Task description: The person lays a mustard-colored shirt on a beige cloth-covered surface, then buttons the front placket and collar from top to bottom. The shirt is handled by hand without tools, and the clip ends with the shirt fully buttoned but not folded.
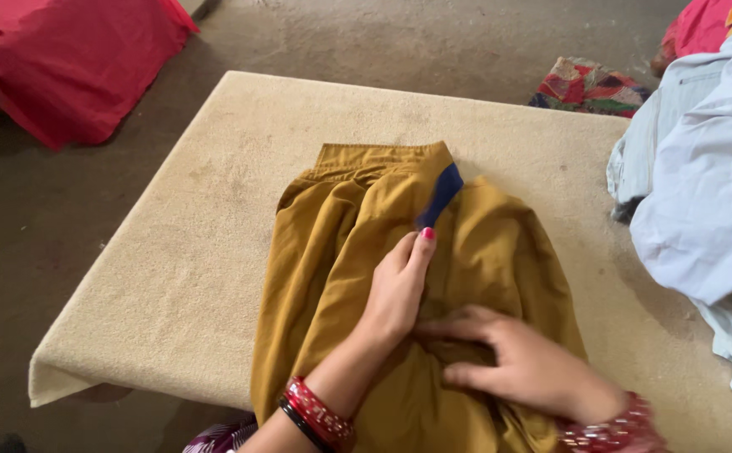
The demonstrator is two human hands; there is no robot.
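Observation:
A mustard-yellow shirt (332, 243) with a dark blue strip (441, 195) at its collar lies on a cream padded table (215, 193), collar pointing away from me. My left hand (399, 285) rests flat on the middle of the shirt, fingers stretched toward the blue strip, red bangles at the wrist. My right hand (517, 361) presses down on the shirt's lower part, fingers spread and pointing left, just below the left hand. Neither hand grips the cloth.
A pile of pale blue and white garments (701, 184) lies on the table's right side. A red cloth bundle (64, 59) sits on the floor at the top left. A patterned cloth (592, 84) and a pink cloth (701, 25) lie beyond the far edge.

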